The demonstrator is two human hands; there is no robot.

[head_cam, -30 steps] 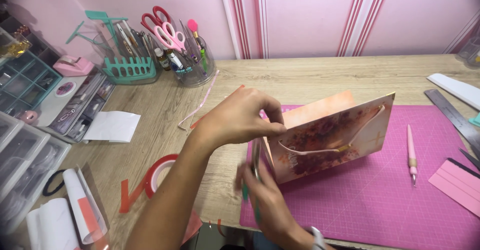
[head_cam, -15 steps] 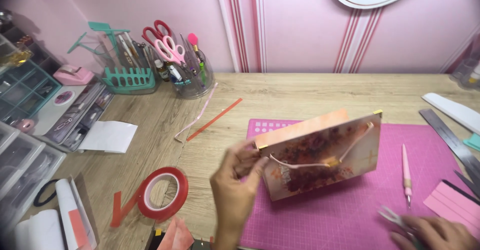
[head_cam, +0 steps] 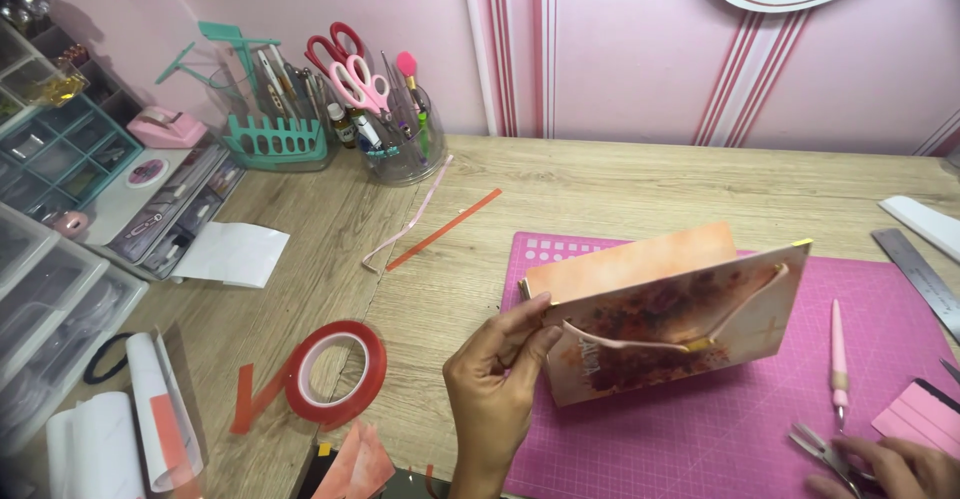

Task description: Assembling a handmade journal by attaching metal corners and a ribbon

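At the far left, clear drawers (head_cam: 45,299) and a teal compartment box (head_cam: 60,149) were ranged along the desk edge, presumably so that small supplies stayed within reach; a pink tape dispenser (head_cam: 165,127) was set behind them; a white paper (head_cam: 232,254) lay flat beside the trays. A teal rack (head_cam: 275,139) and a clear cup (head_cam: 400,149) stood by the wall, scissors (head_cam: 350,69) kept upright in them, handles up. A red tape roll (head_cam: 335,372) lay flat near the front edge, a loose end trailing left; two thin strips (head_cam: 440,221), one pale and one red, were left crossed on the bare wood.

The left hand (head_cam: 495,389) was clamped on the left edge of the paper bag (head_cam: 670,324), thumb in front and fingers behind, so that the bag was kept standing upright on the pink mat (head_cam: 700,439); its cord handle hung slack across the printed front. A pink knife (head_cam: 838,354) lay on the mat to the right of the bag. The right hand (head_cam: 895,464), well apart from the left, was closed on small pliers (head_cam: 825,449) at the bottom right corner; pink card (head_cam: 915,414) lay just above it; a steel ruler (head_cam: 920,279) was laid aslant at the mat's edge.

The desk (head_cam: 620,189) was of pale wood; the wall (head_cam: 620,49) behind was pink with red stripes.
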